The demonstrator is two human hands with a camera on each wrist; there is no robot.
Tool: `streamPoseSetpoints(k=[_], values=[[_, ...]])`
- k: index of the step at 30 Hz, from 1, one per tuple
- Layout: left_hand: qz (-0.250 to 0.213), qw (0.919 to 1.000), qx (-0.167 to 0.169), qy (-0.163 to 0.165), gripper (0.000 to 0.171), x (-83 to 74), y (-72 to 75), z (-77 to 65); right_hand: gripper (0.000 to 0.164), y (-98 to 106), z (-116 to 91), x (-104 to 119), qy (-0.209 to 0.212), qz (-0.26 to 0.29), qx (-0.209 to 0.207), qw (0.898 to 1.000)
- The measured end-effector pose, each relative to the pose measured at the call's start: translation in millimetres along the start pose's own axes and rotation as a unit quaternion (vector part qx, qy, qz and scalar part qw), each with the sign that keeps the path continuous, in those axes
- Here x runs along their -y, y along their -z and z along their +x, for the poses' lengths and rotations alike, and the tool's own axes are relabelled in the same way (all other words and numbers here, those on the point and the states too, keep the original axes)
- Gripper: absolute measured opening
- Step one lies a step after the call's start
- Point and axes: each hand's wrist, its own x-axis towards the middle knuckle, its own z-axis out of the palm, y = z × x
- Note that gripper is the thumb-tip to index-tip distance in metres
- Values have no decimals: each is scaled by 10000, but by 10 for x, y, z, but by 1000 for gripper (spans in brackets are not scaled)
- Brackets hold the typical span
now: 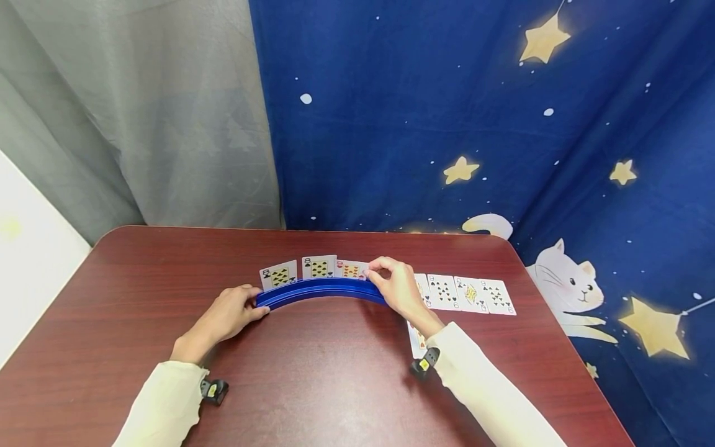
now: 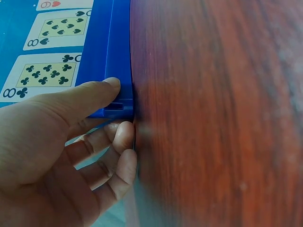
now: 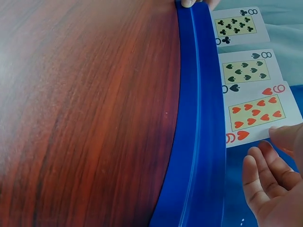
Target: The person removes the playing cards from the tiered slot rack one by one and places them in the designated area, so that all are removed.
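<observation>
A curved blue card holder (image 1: 321,287) stands on the table. My left hand (image 1: 226,313) grips its left end, the thumb (image 2: 97,94) on the front face and fingers curled around the end. Upright in the holder are an eight of clubs (image 1: 279,275) and, to its right, an eight of spades (image 1: 319,266). Beside them stands a nine of hearts (image 3: 256,113), slightly tilted and overlapping the spades' edge. My right hand (image 1: 398,288) pinches the nine's outer edge, thumb on the face; the index finger behind it is hidden.
Several cards lie face up on the reddish-brown table (image 1: 313,372) to the right, including a face card (image 1: 471,295) and a spot card (image 1: 498,298). Another card (image 1: 416,341) is partly covered by my right wrist. Curtains (image 1: 380,124) hang behind the table's far edge.
</observation>
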Motion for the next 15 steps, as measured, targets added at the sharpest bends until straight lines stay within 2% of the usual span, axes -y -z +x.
streamPoseSetpoints(k=[15], values=[[29,10000,0,-15,13,11,-3,1,6,161,-11,42,-380,861,7,9956]])
